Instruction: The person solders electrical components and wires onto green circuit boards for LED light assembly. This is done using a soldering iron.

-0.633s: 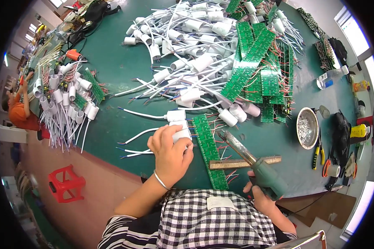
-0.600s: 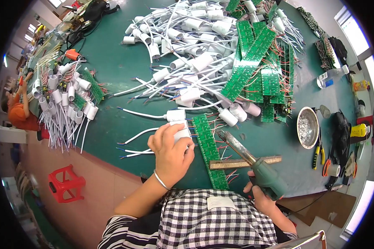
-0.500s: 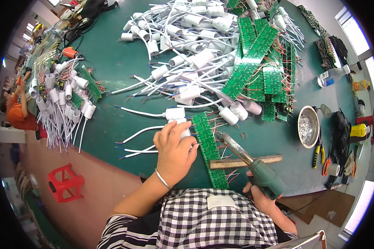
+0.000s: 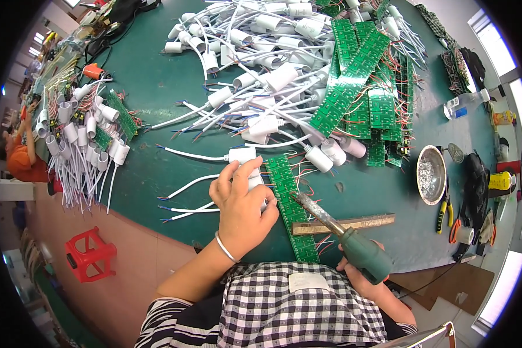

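My right hand (image 4: 361, 278) grips the green handle of a big soldering iron (image 4: 362, 252). The iron's tip reaches the middle of a long green circuit board strip (image 4: 281, 180), at or just above its surface. With bent fingers, my left hand (image 4: 242, 200) closes over a white cylindrical housing (image 4: 255, 181) at the strip's left edge; the palm side of the grip is hidden. Another white housing (image 4: 242, 154) with a cable lies just beyond my fingers. White cables with bare coloured wire ends stick out to the left of the hand. Red and white wires fringe the strip's right side.
A wooden bar (image 4: 354, 224) crosses the strip. Beyond lie a heap of white cabled housings (image 4: 281, 75) and stacked circuit boards (image 4: 354, 81). A metal bowl (image 4: 431, 176), pliers (image 4: 442, 216) and a bottle (image 4: 467, 105) stand right. Another cabled bundle (image 4: 87, 133) hangs left, near a person in orange.
The soldering iron's tip has moved left and slightly down, from beside the strip's right edge onto the strip. My left hand stays nearly in place.
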### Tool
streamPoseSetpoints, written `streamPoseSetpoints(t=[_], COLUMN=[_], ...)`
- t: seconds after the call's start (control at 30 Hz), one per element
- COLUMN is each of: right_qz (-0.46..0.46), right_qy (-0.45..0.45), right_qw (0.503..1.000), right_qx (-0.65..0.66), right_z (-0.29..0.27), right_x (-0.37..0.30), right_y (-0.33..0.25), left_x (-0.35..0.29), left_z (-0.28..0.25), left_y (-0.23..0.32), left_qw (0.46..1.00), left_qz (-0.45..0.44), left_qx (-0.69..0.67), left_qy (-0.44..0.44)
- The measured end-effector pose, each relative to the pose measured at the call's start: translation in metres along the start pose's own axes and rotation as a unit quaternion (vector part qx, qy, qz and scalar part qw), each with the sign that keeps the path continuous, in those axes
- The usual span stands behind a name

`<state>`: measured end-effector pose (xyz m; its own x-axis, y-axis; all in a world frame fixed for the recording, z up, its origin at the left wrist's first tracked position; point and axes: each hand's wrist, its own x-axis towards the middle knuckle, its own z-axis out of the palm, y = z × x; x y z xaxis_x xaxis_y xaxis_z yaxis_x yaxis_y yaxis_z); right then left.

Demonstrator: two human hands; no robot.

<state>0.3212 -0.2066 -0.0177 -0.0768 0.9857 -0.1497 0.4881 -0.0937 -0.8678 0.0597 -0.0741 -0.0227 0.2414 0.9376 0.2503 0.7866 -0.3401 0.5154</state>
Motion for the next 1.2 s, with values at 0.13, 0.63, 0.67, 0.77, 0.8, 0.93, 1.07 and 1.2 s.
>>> streamPoseSetpoints(t=[0.13,0.63,0.67,0.77,0.8,0.93,1.07,1.2], right_qz=[-0.054,-0.154,-0.155,-0.138,-0.120,-0.102,-0.085,-0.092], right_qy=[-0.031,-0.024,-0.021,-0.024,-0.031,0.005,-0.002,-0.008], right_qw=[0.996,0.979,0.977,0.982,0.987,0.980,0.989,0.989], right_qx=[-0.063,-0.133,-0.142,-0.129,-0.107,-0.170,-0.122,-0.116], right_z=[-0.001,-0.001,-0.001,-0.002,-0.003,-0.002,-0.001,0.001], right_x=[0.002,0.014,0.015,0.010,0.008,0.007,0.006,0.007], right_y=[0.002,-0.015,-0.016,-0.008,-0.004,-0.009,-0.009,-0.009], left_x=[0.002,0.002,0.002,0.002,0.002,0.002,0.002,0.000], left_z=[0.003,0.006,0.006,0.007,0.007,0.007,0.007,0.007], left_y=[0.002,0.002,0.002,0.002,0.002,0.002,0.002,0.003], left_qw=[1.000,1.000,1.000,1.000,1.000,1.000,1.000,0.999], left_qz=[-0.013,-0.019,-0.019,-0.016,-0.017,-0.018,-0.018,-0.034], left_qx=[0.006,0.004,0.004,0.006,0.007,0.010,0.008,0.002], left_qy=[0.007,0.019,0.019,0.022,0.021,0.020,0.021,0.007])
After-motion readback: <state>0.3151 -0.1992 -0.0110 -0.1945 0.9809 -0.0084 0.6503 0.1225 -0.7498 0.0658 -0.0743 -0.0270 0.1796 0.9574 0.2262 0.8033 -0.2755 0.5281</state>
